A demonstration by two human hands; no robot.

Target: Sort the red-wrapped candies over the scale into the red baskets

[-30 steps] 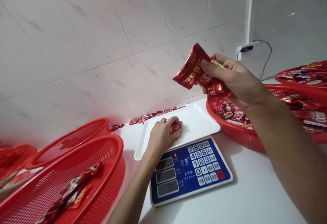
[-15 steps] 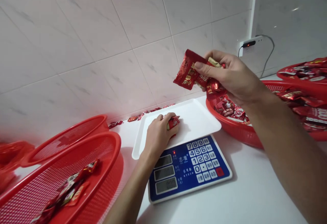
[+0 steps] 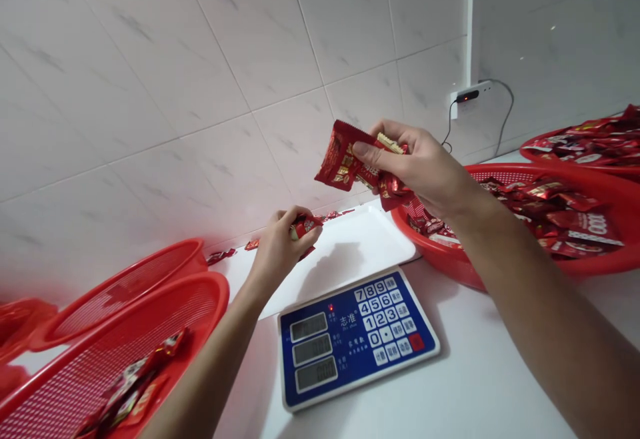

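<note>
Above the white weighing tray (image 3: 360, 247), my left hand (image 3: 283, 245) is closed around small red wrapped candies (image 3: 306, 227); how many it holds is partly hidden by my fingers. My right hand (image 3: 413, 165) is raised higher, to the right, gripping several red and gold candy packets (image 3: 345, 159) between thumb and fingers. The tray belongs to a digital scale with a blue keypad panel (image 3: 357, 339), and a hand's shadow falls on its bare surface.
Right of the scale stands a red basket (image 3: 450, 267) heaped with wrapped candies; another filled basket (image 3: 590, 142) is behind it. On the left, a red mesh basket (image 3: 215, 285) holds a few packets. Loose candies (image 3: 223, 255) lie along the wall. A power strip (image 3: 470, 95) hangs there.
My left hand has lifted off the tray with candies in its grip. My right hand still holds its packets. The whole view has shifted slightly.
</note>
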